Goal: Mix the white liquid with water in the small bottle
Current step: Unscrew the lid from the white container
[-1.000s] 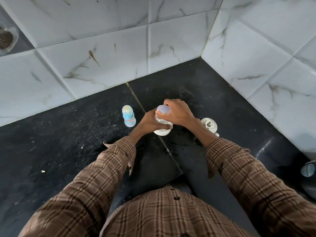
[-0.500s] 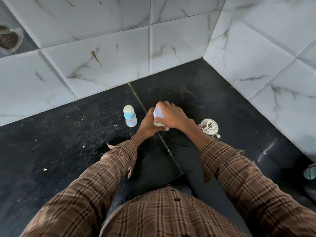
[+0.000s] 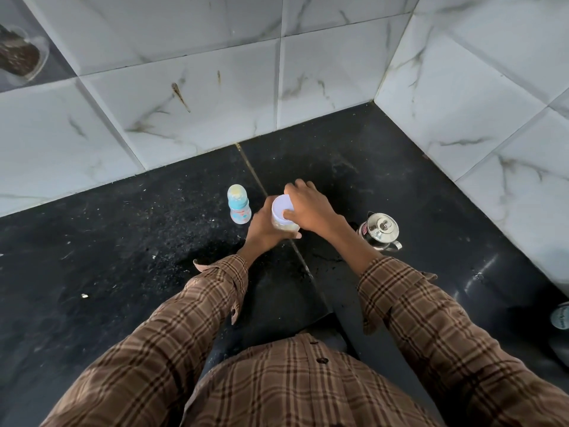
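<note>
A clear jar with a pale lilac lid (image 3: 281, 208) stands on the black counter (image 3: 129, 248) in the corner. My left hand (image 3: 264, 228) grips the jar's body from the left. My right hand (image 3: 308, 206) lies over the lid's right side with its thumb on the lid and fingers spread beyond it. The jar's contents are mostly hidden by my hands. A small baby bottle with a blue cap (image 3: 238, 204) stands upright just left of the jar, untouched.
A small steel kettle with a lid knob (image 3: 381, 231) stands right of my right wrist. White marble tile walls (image 3: 200, 87) close the corner behind and to the right. A round teal-labelled container (image 3: 560, 317) sits at the right edge.
The jar has been lowered from a tilted hold onto the counter. My right hand has loosened from a full grasp of the lid to lying over it with fingers spread.
</note>
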